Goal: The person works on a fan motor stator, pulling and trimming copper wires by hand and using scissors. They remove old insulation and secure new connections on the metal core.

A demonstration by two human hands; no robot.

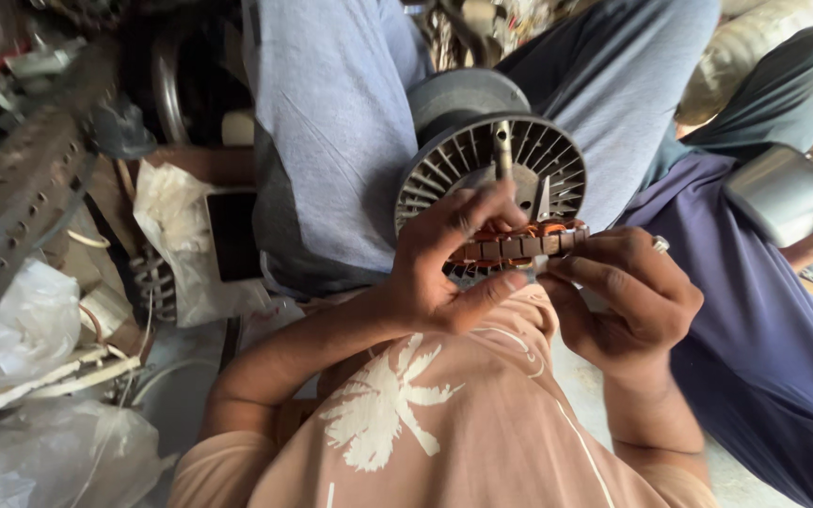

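Left hand (pixel 444 259): curling around the near side of the motor stator (pixel 519 246), thumb lying under it and fingers pressing over the top, centre of the frame.
Right hand (pixel 628 296): closing on the stator's right end, fingers wrapping it from the right; a ring is showing on one finger.
Grip, left: pinching the stator between thumb and fingers.
Grip, right: pressing together around the stator's edge and a small pale bit at its lower rim (too small to tell what it is).
Stator: being held in the air just in front of the finned rotor housing (pixel 491 160), a stack of dark laminations with copper windings peeking above it.
Shaft (pixel 502 149): sticking out of the housing's centre, just above the left fingers.
Housing: resting on the lap of a second person in grey trousers (pixel 331 132), upper centre.
Risk, slipping: nothing is supporting the stator from below, so a loosening pinch could be dropping it into the lap.
Risk, windings: fingers pressing on the copper could be nicking or bending the wire.
Risk, edges: lamination corners and fins are sitting close to the fingertips (a scrape seems likely if either hand jerks).
Surroundings: plastic bags (pixel 30 329) and a perforated metal rail (pixel 21 179) crowding the left of the frame.
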